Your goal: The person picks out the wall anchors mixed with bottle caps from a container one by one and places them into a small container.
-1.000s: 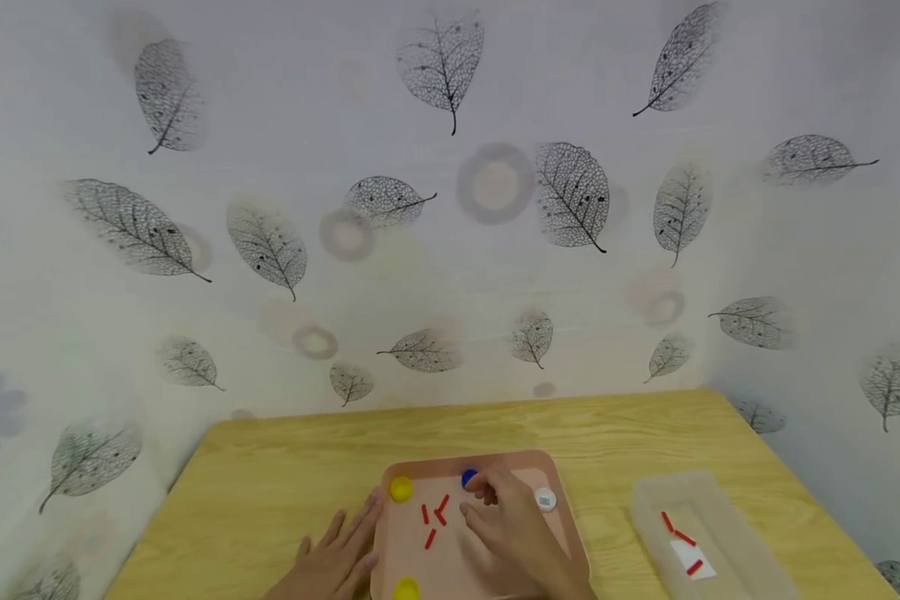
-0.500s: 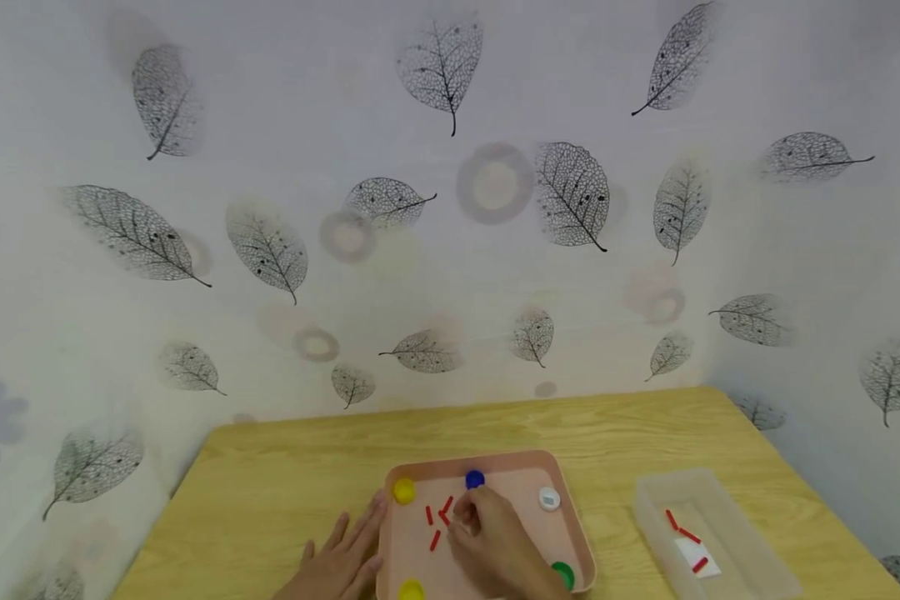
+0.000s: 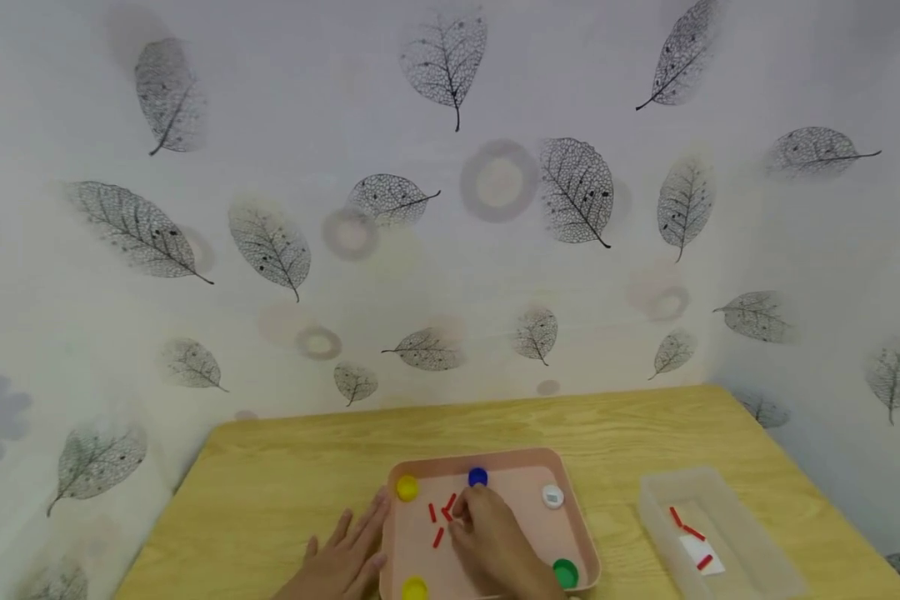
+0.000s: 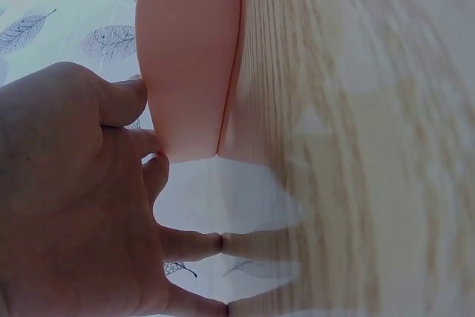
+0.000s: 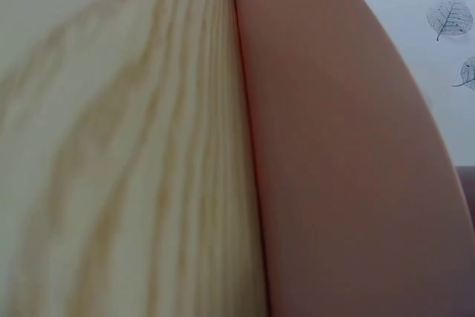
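Note:
A pink tray (image 3: 495, 457) lies on the wooden table, its outer wall (image 4: 189, 57) also close in the left wrist view. My left hand (image 3: 337, 558) lies with fingers spread, fingertips against the tray's left side. Inside the tray, my right hand (image 3: 491, 533) bends its fingers and thumb close beside a short red stick (image 3: 447, 515); I cannot tell whether they pinch it. Around this stick lie another red stick (image 3: 451, 502), a left red stick (image 3: 432, 512) and a lower red stick (image 3: 438, 537). A blue cap (image 3: 477, 477) sits just beyond my right hand.
Yellow caps, one at the upper left (image 3: 407, 488) and one at the lower left (image 3: 415, 588), lie in the tray. A white cap (image 3: 552, 497) and a green cap (image 3: 565, 573) are along its right side. A translucent box (image 3: 656, 483) holds several red sticks and white paper (image 3: 708, 557).
My right hand has moved from beside the blue cap down to the red sticks, its fingers drawing closer together. The green cap has come into view. My left hand stays at the tray's side.

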Demonstrator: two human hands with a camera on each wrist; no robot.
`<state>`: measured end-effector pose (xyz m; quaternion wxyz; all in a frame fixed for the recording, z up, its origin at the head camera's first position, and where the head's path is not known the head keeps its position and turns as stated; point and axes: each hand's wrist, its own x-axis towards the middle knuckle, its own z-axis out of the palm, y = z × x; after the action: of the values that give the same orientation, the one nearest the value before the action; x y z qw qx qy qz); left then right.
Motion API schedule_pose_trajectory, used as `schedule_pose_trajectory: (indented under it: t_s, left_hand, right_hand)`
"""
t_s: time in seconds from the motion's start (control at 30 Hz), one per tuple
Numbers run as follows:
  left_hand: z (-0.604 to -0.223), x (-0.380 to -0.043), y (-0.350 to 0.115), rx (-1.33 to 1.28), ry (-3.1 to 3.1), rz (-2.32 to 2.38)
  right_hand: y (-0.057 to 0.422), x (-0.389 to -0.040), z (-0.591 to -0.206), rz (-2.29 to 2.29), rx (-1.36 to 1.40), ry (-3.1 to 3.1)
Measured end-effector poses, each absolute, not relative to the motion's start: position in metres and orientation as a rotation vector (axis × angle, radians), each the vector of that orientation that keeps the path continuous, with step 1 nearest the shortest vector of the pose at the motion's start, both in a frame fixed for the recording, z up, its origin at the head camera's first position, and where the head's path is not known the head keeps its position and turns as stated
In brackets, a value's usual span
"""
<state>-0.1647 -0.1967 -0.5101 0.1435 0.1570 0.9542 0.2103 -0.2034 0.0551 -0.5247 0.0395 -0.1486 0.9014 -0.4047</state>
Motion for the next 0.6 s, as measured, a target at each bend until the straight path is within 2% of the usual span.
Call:
schedule_pose_trajectory:
  t_s: [0.4, 0.6]
  left_hand:
    - [-0.5146, -0.1632, -0.1962, 0.477, 2.750, 0.614]
    - [-0.5137, -0.1623, -0.1962, 0.480, 2.764, 0.602]
  right_hand:
    - [0.0539, -0.1959, -0.5241, -1.216, -0.343, 2.703]
    - [0.0510, -0.1981, -0.5242, -1.160, -0.416, 2.811]
